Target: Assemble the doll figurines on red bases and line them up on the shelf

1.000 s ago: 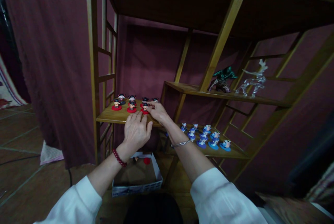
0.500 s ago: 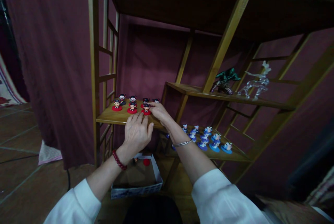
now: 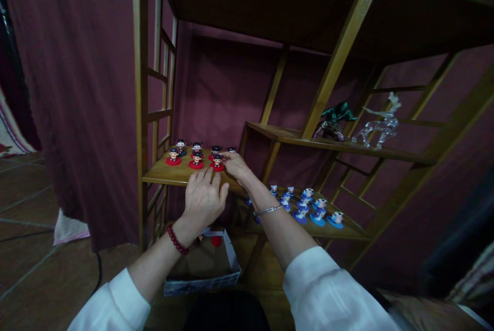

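Observation:
On the left wooden shelf [image 3: 158,172] stand small black-haired figurines in two rows, most of them on round red bases. My left hand [image 3: 204,194] lies palm down at the shelf's front edge, fingers stretched out, with its fingertips by the red base of the front right figurine [image 3: 218,160]. From the right, my right hand [image 3: 235,166] reaches to this same figurine, its fingers bent at the figurine's side; the thumb is hidden. Behind it are a back-row figurine [image 3: 216,152] and another at the far right [image 3: 231,150], partly covered by my right hand.
Below the shelf, an open cardboard box [image 3: 229,275] holds a red round piece [image 3: 216,241] and another small item. Several blue and purple figurines [image 3: 301,212] stand on the lower right shelf. A clear glass deer [image 3: 380,125] and a green ornament [image 3: 334,121] stand on the right shelf.
Both hands stay at the front right figurine with hardly any movement. The whole view has shifted very slightly.

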### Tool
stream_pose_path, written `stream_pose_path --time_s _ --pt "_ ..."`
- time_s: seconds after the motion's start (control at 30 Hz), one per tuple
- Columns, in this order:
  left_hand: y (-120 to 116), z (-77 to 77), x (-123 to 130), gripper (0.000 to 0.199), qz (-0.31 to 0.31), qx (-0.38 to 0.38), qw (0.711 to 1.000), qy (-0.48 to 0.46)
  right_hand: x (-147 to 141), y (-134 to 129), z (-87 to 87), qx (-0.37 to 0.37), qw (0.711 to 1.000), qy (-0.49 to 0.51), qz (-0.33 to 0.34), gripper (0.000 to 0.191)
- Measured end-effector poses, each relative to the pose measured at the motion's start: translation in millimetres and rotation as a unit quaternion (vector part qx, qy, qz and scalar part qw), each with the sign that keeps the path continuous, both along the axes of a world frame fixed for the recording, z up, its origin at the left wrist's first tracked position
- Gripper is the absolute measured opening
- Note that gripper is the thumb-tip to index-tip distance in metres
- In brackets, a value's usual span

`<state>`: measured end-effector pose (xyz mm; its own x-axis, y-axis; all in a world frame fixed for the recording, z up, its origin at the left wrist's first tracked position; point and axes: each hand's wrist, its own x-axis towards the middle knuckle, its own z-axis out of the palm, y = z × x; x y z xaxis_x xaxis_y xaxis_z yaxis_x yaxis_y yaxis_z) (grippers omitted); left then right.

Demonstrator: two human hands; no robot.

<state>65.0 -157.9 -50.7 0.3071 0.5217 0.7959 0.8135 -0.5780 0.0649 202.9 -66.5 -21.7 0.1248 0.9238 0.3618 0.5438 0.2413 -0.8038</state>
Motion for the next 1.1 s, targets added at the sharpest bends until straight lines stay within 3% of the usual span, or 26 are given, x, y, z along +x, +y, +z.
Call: stream_pose_path --time_s 0.5,1.1 --pt "-0.2 -1.1 -0.8 0.043 0.002 0.002 1.000 0.006 -0.6 5.8 -0.2 -0.018 0.997 0.067 -0.027 0.037" --pt "0.8 -1.6 -1.0 0.042 -0.011 0.003 1.000 -0.001 -3.9 2.7 3.2 -0.033 0.997 0.056 -0.029 0.044"
